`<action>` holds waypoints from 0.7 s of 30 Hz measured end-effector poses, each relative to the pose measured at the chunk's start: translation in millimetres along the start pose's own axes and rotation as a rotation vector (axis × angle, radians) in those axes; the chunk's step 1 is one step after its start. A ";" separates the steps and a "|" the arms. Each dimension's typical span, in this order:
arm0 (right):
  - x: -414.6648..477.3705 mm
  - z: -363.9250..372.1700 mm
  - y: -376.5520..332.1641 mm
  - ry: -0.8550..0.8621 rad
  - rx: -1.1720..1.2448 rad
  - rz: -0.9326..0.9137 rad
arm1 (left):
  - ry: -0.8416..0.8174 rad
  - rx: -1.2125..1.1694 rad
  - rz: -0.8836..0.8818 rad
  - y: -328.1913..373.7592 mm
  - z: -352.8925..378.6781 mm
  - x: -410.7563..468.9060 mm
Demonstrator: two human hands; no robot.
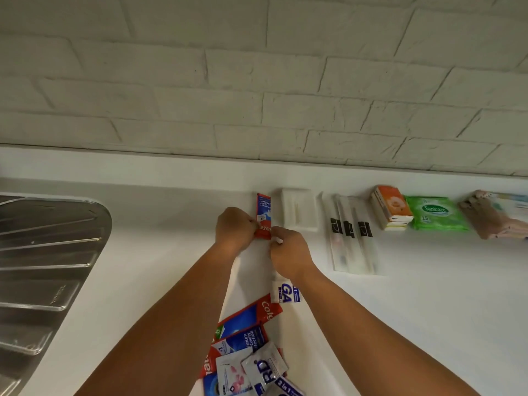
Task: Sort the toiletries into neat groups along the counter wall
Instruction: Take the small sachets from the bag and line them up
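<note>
Sachets [245, 352] lie heaped between the forearms, nearer than both hands. A white sachet [285, 291] sits beside the right wrist. Left hand [235, 228] and right hand [290, 254], fingers curled, each pinch the near end of a Colgate sachet [263, 214]. Beyond and right of the right hand, in a row: white box [298, 208], wrapped toothbrushes [353, 238], tissue packs [391, 208], Sanicare wipes [435, 214].

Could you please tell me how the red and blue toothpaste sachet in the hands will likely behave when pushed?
The toothpaste sachet looks thin and flat, so it is probably light and floppy; the left hand and right hand both pinch its near end. Lying flat on the counter, it should slide rather than roll or tip.
</note>
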State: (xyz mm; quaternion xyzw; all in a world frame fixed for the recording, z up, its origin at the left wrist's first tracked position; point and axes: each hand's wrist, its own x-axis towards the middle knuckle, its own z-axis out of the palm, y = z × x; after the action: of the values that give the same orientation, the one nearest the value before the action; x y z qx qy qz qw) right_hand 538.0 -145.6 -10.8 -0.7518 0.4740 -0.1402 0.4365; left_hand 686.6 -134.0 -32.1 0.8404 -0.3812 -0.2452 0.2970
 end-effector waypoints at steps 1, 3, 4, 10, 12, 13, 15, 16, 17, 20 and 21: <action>1.5 -0.8 -0.5 -0.010 -0.002 0.002 | 0.009 0.003 -0.016 0.5 1.7 1.5; 4.0 -1.5 0.2 -0.006 0.011 0.014 | 0.023 0.009 -0.043 1.6 4.6 4.0; 4.6 -1.2 0.6 -0.002 0.021 0.022 | 0.027 0.010 -0.053 1.7 5.2 5.3; 9.2 -7.1 2.0 -0.013 0.046 0.046 | 0.070 0.040 -0.058 5.5 10.7 9.9; 11.6 -11.1 -1.1 -0.054 0.072 0.060 | 0.083 0.054 -0.057 6.8 11.4 9.1; 11.9 -13.1 -2.7 -0.074 0.077 0.065 | 0.090 0.056 -0.056 7.7 11.2 7.6; 9.9 -18.4 -6.3 -0.100 0.091 0.060 | 0.093 0.058 -0.045 10.2 9.0 2.3; 8.8 -19.9 -6.6 -0.101 0.090 0.051 | 0.092 0.060 -0.030 11.2 6.7 -2.1; 6.5 -21.1 -6.9 -0.099 0.072 0.038 | 0.090 0.064 -0.010 12.2 4.1 -7.6; -2.6 -23.4 -4.6 -0.081 -0.013 -0.016 | 0.070 0.095 0.050 11.7 -6.4 -31.7; -6.3 -22.7 -3.4 -0.086 -0.041 -0.035 | 0.066 0.111 0.078 9.3 -9.8 -40.8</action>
State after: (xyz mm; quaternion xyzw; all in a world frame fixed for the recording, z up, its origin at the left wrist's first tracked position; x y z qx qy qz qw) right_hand 522.6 -151.7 6.2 -0.7742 0.4442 -0.1054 0.4384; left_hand 664.3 -103.8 -11.3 0.8477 -0.4168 -0.1839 0.2717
